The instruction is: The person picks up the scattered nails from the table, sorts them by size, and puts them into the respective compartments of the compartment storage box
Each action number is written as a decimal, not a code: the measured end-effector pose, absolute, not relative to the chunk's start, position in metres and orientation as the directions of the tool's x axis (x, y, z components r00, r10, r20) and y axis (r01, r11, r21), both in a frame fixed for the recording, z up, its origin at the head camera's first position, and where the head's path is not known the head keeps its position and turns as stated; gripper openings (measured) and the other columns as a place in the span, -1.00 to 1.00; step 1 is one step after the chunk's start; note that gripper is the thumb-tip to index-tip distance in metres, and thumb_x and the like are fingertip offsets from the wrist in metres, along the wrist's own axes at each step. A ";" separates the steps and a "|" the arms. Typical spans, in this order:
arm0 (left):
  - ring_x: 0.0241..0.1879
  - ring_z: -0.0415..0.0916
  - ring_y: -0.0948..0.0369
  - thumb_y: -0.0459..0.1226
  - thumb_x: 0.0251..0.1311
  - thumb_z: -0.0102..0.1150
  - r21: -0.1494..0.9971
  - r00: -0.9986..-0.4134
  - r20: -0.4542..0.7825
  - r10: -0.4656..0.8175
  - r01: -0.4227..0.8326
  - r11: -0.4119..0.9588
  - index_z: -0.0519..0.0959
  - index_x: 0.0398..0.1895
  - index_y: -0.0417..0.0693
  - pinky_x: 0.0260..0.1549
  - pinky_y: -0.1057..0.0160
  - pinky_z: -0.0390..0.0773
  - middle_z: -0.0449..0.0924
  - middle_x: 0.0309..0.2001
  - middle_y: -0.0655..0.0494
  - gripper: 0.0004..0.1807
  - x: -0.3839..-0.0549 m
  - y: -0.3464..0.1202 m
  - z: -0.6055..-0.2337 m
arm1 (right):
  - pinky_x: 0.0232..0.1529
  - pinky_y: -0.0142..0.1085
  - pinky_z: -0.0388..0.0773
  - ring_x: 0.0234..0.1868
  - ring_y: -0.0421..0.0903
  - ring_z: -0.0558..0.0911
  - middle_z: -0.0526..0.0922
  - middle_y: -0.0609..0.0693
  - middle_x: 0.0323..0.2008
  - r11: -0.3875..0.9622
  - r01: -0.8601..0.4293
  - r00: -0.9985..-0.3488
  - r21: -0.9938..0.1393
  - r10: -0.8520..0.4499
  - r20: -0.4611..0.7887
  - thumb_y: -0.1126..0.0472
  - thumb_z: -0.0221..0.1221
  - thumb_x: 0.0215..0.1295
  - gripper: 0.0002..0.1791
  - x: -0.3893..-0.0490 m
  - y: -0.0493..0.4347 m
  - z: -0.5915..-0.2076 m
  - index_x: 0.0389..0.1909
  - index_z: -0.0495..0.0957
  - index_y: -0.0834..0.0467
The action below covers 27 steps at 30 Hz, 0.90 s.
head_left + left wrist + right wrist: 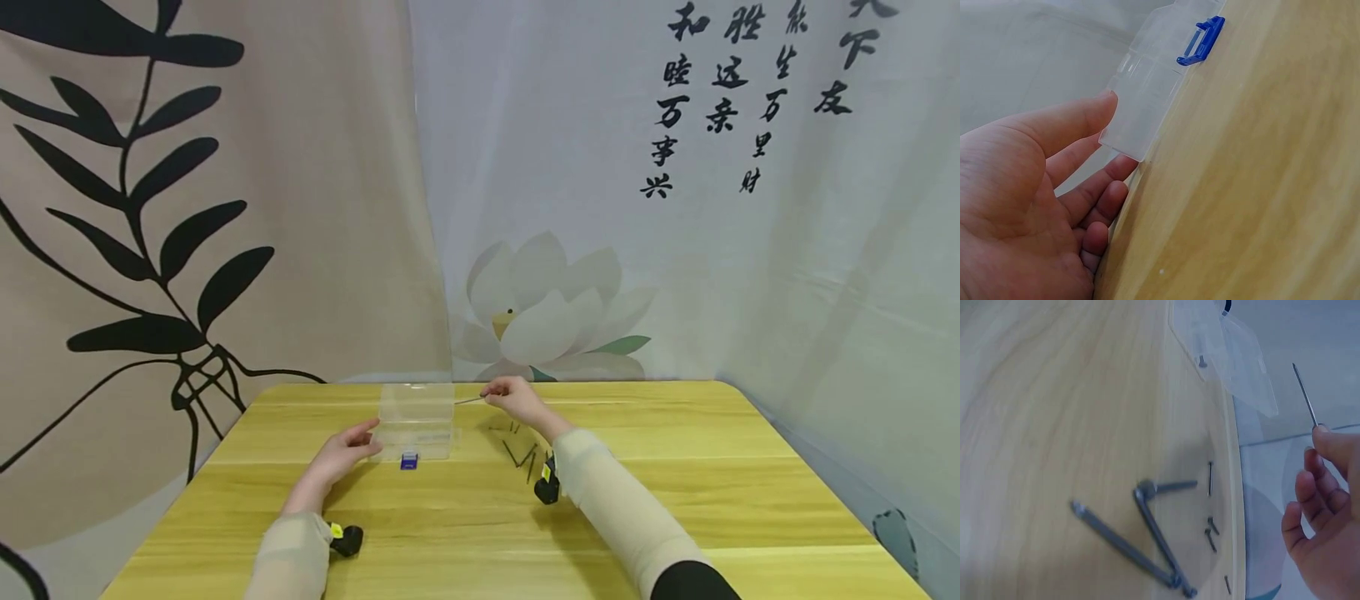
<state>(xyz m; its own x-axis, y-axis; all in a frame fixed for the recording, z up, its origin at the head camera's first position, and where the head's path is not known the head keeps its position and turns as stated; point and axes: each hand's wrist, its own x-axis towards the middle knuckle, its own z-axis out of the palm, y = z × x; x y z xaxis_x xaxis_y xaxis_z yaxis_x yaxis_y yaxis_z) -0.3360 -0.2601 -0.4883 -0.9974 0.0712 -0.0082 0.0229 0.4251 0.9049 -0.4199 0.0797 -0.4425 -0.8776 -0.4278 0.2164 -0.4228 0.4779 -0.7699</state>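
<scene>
A clear plastic box (415, 433) with a blue latch (408, 461) lies on the table, its transparent lid (417, 402) raised at the back. My left hand (347, 454) holds the box's left side, thumb on the corner and fingers beside and behind it in the left wrist view. Between thumb and fingertips my right hand (517, 400) pinches a long thin metal nail (1305, 397), which points left toward the lid. One small nail (1202, 361) is in the box. Several loose nails (1125, 544), long and short, lie on the table below the right hand.
The wooden table (450, 533) ends at a back edge just behind the box and lid. A printed curtain (337, 208) hangs behind it. Black wrist cameras (547, 483) are strapped to both wrists over pale sleeves (622, 500).
</scene>
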 end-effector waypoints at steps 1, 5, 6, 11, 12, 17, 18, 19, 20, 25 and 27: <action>0.32 0.17 -0.23 -0.25 0.31 0.19 0.905 -0.997 -0.009 0.071 0.022 0.424 0.26 0.42 -0.20 0.23 -0.16 0.23 0.24 0.31 -0.39 -0.35 -0.336 -0.260 -0.489 | -0.17 -0.20 0.51 -0.19 -0.10 0.54 0.64 0.00 -0.17 0.481 -0.423 -0.879 -0.768 -0.425 0.217 0.27 0.14 0.39 -0.83 -0.419 0.077 -0.442 -0.12 0.66 0.18; 0.32 0.18 -0.23 -0.26 0.31 0.19 0.906 -0.998 -0.012 0.069 0.018 0.424 0.26 0.42 -0.19 0.23 -0.16 0.23 0.25 0.31 -0.38 -0.36 -0.334 -0.261 -0.489 | -0.18 -0.23 0.48 -0.22 -0.13 0.53 0.63 -0.01 -0.19 0.488 -0.428 -0.877 -0.761 -0.429 0.217 0.27 0.14 0.39 -0.84 -0.417 0.066 -0.442 -0.13 0.66 0.18; 0.32 0.17 -0.23 -0.26 0.31 0.19 0.905 -0.998 -0.013 0.069 0.017 0.425 0.26 0.42 -0.19 0.23 -0.16 0.23 0.24 0.31 -0.38 -0.36 -0.334 -0.261 -0.490 | -0.19 -0.23 0.48 -0.23 -0.13 0.52 0.63 -0.01 -0.20 0.489 -0.438 -0.872 -0.754 -0.435 0.224 0.28 0.14 0.39 -0.84 -0.417 0.063 -0.441 -0.14 0.66 0.19; 0.33 0.16 -0.22 -0.26 0.32 0.18 0.907 -0.997 -0.015 0.070 0.016 0.420 0.26 0.43 -0.18 0.22 -0.16 0.23 0.23 0.32 -0.37 -0.37 -0.334 -0.261 -0.489 | -0.24 -0.25 0.47 -0.26 -0.13 0.51 0.64 -0.01 -0.23 0.499 -0.464 -0.862 -0.732 -0.444 0.243 0.28 0.15 0.38 -0.86 -0.416 0.049 -0.441 -0.18 0.68 0.18; 0.33 0.16 -0.22 -0.26 0.32 0.18 0.907 -0.997 -0.014 0.070 0.016 0.421 0.26 0.43 -0.17 0.23 -0.17 0.22 0.23 0.32 -0.37 -0.37 -0.334 -0.261 -0.489 | -0.25 -0.25 0.47 -0.26 -0.14 0.51 0.64 -0.01 -0.23 0.502 -0.466 -0.862 -0.728 -0.443 0.247 0.28 0.15 0.37 -0.86 -0.416 0.046 -0.442 -0.19 0.68 0.17; 0.30 0.21 -0.21 -0.24 0.31 0.20 0.897 -0.998 -0.007 0.059 0.020 0.443 0.28 0.42 -0.17 0.22 -0.18 0.22 0.28 0.30 -0.35 -0.36 -0.335 -0.261 -0.489 | -0.29 -0.31 0.43 -0.30 -0.18 0.47 0.64 -0.03 -0.26 0.523 -0.477 -0.860 -0.706 -0.445 0.251 0.31 0.17 0.34 -0.87 -0.417 0.032 -0.447 -0.23 0.69 0.21; 0.29 0.22 -0.20 -0.24 0.30 0.21 0.895 -0.998 -0.007 0.054 0.018 0.445 0.29 0.41 -0.16 0.21 -0.19 0.22 0.29 0.29 -0.34 -0.36 -0.335 -0.261 -0.489 | -0.31 -0.31 0.43 -0.32 -0.18 0.47 0.64 -0.03 -0.28 0.530 -0.484 -0.856 -0.696 -0.450 0.253 0.32 0.18 0.33 -0.87 -0.416 0.030 -0.448 -0.24 0.69 0.22; 0.28 0.23 -0.20 -0.23 0.29 0.21 0.894 -0.999 -0.004 0.050 0.019 0.448 0.29 0.41 -0.16 0.21 -0.19 0.22 0.31 0.28 -0.33 -0.36 -0.335 -0.261 -0.489 | -0.32 -0.32 0.42 -0.33 -0.19 0.46 0.63 -0.03 -0.30 0.539 -0.493 -0.853 -0.683 -0.454 0.257 0.33 0.18 0.32 -0.87 -0.416 0.028 -0.449 -0.24 0.69 0.22; 0.27 0.24 -0.19 -0.22 0.29 0.22 0.893 -0.999 -0.002 0.048 0.019 0.450 0.30 0.41 -0.16 0.21 -0.19 0.22 0.32 0.27 -0.33 -0.36 -0.335 -0.261 -0.489 | -0.32 -0.33 0.41 -0.34 -0.19 0.45 0.63 -0.04 -0.31 0.548 -0.498 -0.851 -0.672 -0.456 0.259 0.33 0.18 0.31 -0.87 -0.415 0.026 -0.450 -0.25 0.69 0.22; 0.27 0.24 -0.20 -0.24 0.28 0.22 0.901 -0.998 0.010 0.054 0.033 0.432 0.30 0.40 -0.19 0.20 -0.17 0.24 0.32 0.27 -0.34 -0.36 -0.335 -0.261 -0.489 | -0.34 -0.35 0.39 -0.36 -0.21 0.42 0.62 -0.05 -0.35 0.561 -0.522 -0.840 -0.642 -0.470 0.272 0.38 0.16 0.27 -0.86 -0.415 0.020 -0.457 -0.29 0.70 0.21; 0.27 0.23 -0.22 -0.24 0.30 0.21 0.900 -0.998 0.017 0.068 0.045 0.434 0.29 0.40 -0.21 0.19 -0.17 0.26 0.31 0.27 -0.37 -0.36 -0.335 -0.261 -0.488 | -0.34 -0.35 0.39 -0.37 -0.21 0.42 0.63 -0.03 -0.35 0.559 -0.531 -0.833 -0.637 -0.482 0.272 0.40 0.16 0.27 -0.85 -0.415 0.018 -0.459 -0.30 0.70 0.21</action>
